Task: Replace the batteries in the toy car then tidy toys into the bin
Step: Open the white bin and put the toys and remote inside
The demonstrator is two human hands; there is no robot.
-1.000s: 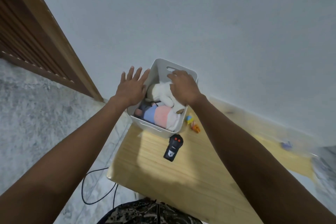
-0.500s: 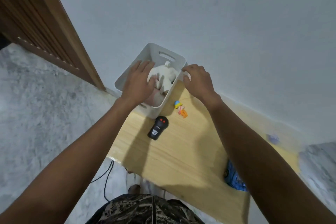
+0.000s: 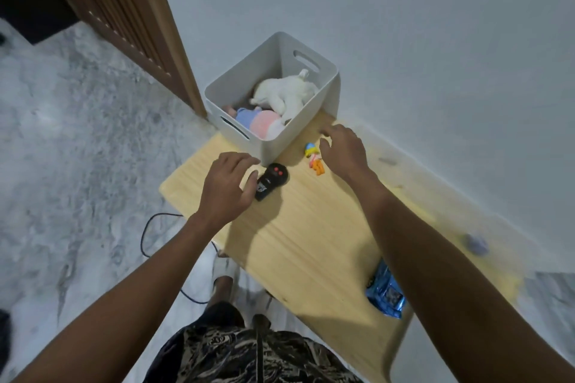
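— Where is the black remote [image 3: 270, 181] lying?

— On the wooden table [image 3: 311, 242], a little left of the frame's centre, just below the near corner of the white bin [image 3: 270, 137]. Its long axis runs diagonally: the rounded end with two red buttons points to the upper right, toward the bin, and the end with a white label points to the lower left.

— And the left hand [image 3: 228, 188]?

— It sits at the remote's lower-left end, fingers curled loosely, the fingertips just touching or just short of the label end; I cannot tell which. It has not closed round the remote.

— The right hand [image 3: 342, 151]?

— Relaxed, fingers slack and holding nothing, hovering right of centre. A small yellow-and-orange toy figure [image 3: 314, 158] lies just to its left, on the table, apart from the fingers, its length running top to bottom.

— What is in the bin?

— A white plush [image 3: 286, 93] toward the upper right wall, and a pink-and-blue plush [image 3: 259, 121] below it. A blue packet [image 3: 385, 292] lies at the table's lower right, partly behind the right forearm.
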